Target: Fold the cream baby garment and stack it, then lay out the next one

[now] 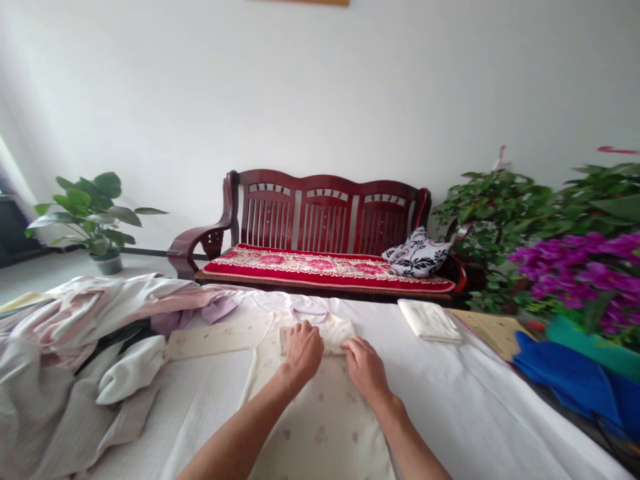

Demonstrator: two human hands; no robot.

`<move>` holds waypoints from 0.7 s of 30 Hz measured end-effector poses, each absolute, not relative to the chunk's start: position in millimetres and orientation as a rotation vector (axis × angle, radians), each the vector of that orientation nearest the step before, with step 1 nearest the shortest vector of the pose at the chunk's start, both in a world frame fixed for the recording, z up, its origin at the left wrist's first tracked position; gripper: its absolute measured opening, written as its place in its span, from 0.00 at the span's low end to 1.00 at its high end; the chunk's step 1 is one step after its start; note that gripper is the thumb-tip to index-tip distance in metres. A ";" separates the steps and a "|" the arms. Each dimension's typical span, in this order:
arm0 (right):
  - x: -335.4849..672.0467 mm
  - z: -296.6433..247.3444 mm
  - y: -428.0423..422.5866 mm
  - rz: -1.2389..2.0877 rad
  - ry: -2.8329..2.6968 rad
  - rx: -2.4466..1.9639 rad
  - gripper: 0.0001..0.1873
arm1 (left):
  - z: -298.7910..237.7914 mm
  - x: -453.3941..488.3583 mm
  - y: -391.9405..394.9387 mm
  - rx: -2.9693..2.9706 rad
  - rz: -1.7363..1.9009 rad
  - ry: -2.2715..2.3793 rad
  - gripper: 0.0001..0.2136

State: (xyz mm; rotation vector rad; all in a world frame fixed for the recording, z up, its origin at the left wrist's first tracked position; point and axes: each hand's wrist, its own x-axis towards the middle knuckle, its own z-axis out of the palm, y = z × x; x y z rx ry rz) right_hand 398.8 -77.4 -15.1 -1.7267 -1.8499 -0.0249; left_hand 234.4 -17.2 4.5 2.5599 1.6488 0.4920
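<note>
A small cream baby garment [320, 413] with pale flower prints and a lilac neck trim lies flat on the white table cover [480, 400]. One sleeve stretches out to the left; the other is folded in over the chest. My left hand [303, 352] rests palm down on that folded part, fingers together and slightly curled. Just to its right, my right hand [367, 370] presses flat on the same garment with its fingers stretched toward the collar. Neither hand lifts anything.
A heap of loose clothes [75, 353] fills the left of the table. A folded cream cloth [430, 320] lies at the far right, with blue fabric [565, 373] beyond the edge. Behind stand a dark wooden bench [325, 220] with a red cushion, potted plants and purple flowers [585, 267].
</note>
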 end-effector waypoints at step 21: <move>428.4 -27.6 -31.9 0.097 -2.005 -2.273 0.34 | -35.5 184.6 -1.5 2.615 0.311 1.680 0.31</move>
